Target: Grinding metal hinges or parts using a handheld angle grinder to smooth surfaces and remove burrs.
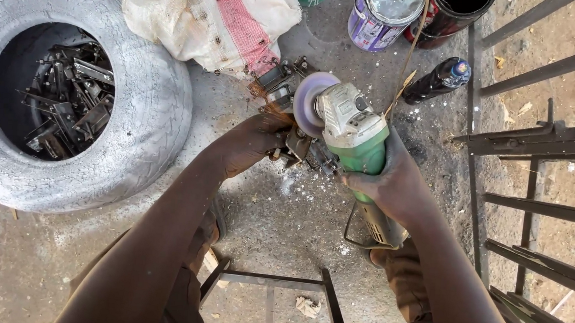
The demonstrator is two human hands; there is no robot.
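Observation:
My right hand (396, 185) grips the body of a green and grey angle grinder (353, 129), its round disc (310, 103) turned to the left. My left hand (252, 139) holds a small dark metal bracket (296, 144) on the concrete floor, right beneath the disc. Orange sparks show at the disc's lower edge beside my left fingers. More small metal brackets (279, 81) lie just beyond the disc.
A grey painted tyre (151, 100) on the left holds several metal pieces (65, 101). A white and red sack (210, 14) lies at the top. Paint cans (383, 11) and a dark spray can (437, 79) stand at the upper right. Metal grille bars (541, 144) run along the right; a metal frame (273, 284) sits between my knees.

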